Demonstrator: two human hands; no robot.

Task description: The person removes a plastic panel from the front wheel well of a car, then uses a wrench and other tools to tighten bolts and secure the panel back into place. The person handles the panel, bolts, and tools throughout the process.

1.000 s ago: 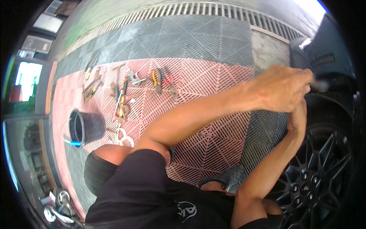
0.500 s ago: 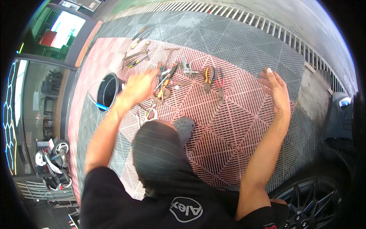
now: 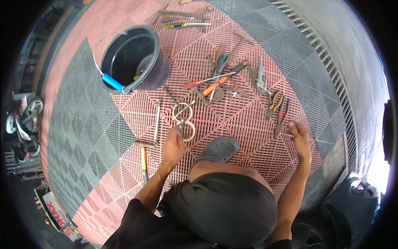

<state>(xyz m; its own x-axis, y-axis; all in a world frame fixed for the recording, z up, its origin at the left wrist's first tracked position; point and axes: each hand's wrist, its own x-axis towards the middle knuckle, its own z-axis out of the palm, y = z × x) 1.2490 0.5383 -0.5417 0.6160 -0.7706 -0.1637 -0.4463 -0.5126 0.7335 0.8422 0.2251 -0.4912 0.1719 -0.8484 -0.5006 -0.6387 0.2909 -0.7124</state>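
My left hand [image 3: 173,147] is closed low over the floor mat, its fingertips on a small metal tool [image 3: 181,122] whose bright end shows and whose kind I cannot make out. This end lies over two pale tape rolls [image 3: 191,132]. A combination wrench [image 3: 157,123] and a hammer [image 3: 143,159] with a yellow handle lie to the left of that hand. My right hand [image 3: 301,139] is empty, fingers loosely bent and apart, just right of red-handled pliers [image 3: 282,118]. Yellow-and-blue-handled pliers [image 3: 274,105] lie beside these.
A black bucket [image 3: 161,68] with a blue grip stands at the far left. Beyond my left hand is a pile of tools with an orange-handled one [image 3: 215,86]. A screwdriver [image 3: 182,25] lies farther off. My grey clog [image 3: 222,148] rests between my hands.
The view has shifted down and closer. My left hand has moved from beside the bucket to the tape rolls and closed on the metal tool. My right hand has come lower, near the pliers.
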